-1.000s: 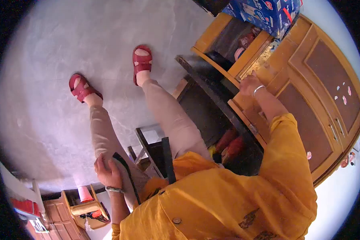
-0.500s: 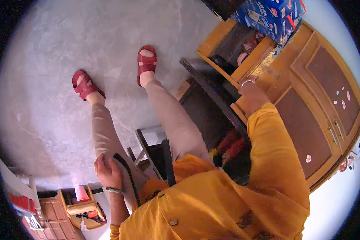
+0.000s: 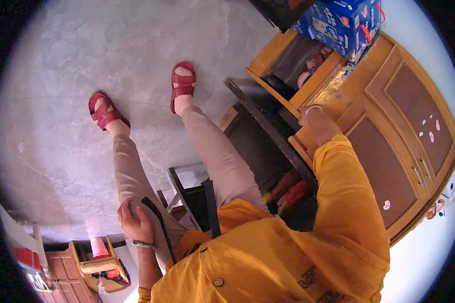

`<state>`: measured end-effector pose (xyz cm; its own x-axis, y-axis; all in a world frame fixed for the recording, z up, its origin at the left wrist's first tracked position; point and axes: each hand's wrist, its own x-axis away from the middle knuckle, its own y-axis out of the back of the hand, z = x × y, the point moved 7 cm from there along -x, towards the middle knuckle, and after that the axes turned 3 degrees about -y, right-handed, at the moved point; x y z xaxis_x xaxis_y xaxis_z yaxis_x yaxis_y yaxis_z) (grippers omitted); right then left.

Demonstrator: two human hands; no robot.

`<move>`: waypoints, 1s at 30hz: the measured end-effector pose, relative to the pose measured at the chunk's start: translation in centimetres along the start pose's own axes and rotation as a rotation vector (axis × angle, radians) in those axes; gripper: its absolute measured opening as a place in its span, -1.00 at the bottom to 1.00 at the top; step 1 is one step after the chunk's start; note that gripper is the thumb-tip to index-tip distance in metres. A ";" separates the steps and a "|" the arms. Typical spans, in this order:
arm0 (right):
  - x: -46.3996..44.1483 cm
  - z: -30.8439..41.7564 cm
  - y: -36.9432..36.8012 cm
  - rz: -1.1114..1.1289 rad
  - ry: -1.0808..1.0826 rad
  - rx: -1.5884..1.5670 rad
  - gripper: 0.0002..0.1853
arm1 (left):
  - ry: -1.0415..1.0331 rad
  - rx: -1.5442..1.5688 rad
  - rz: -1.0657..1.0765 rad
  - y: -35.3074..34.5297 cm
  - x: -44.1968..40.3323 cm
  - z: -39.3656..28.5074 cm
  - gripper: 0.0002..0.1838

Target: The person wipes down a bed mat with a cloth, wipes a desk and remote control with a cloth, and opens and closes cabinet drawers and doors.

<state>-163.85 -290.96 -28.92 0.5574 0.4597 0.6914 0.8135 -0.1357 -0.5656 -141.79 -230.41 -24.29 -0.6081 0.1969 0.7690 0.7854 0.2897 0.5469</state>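
My left hand (image 3: 135,222), with a beaded bracelet at the wrist, lies loosely on my left thigh, thumb apart from the fingers, holding nothing. My right hand (image 3: 308,118) wears a pale bangle and is at the near end of the front panel of a pulled-out wooden drawer (image 3: 272,90). Its fingers are mostly hidden, so their grip cannot be made out. Inside the drawer are a dark object and a few small pinkish and reddish-brown items (image 3: 312,63). Beside it, a gold patterned surface (image 3: 331,91) shows within the wooden cabinet (image 3: 379,146).
A blue printed box (image 3: 338,28) with red handles stands on the cabinet. A dark table or bench edge (image 3: 268,121) runs between my right leg and the drawer. Red sandals (image 3: 106,111) are on my feet on the grey floor. A pink bin (image 3: 99,247) is at lower left.
The view has shifted slightly, moving the drawer and cabinet a little left and down in it. My left hand stays on my thigh, and my right hand remains at the drawer's end.
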 end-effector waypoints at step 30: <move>-12.5 1.9 5.3 -0.013 -0.185 0.074 -0.39 | 0.002 -0.169 0.071 0.4 -1.2 -2.6 -0.57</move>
<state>-166.81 -295.78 -41.38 0.5014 0.6157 0.6080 0.8021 -0.0673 -0.5934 -140.50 -232.99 -24.12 -0.5500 0.2095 0.8085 0.8349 0.1136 0.5385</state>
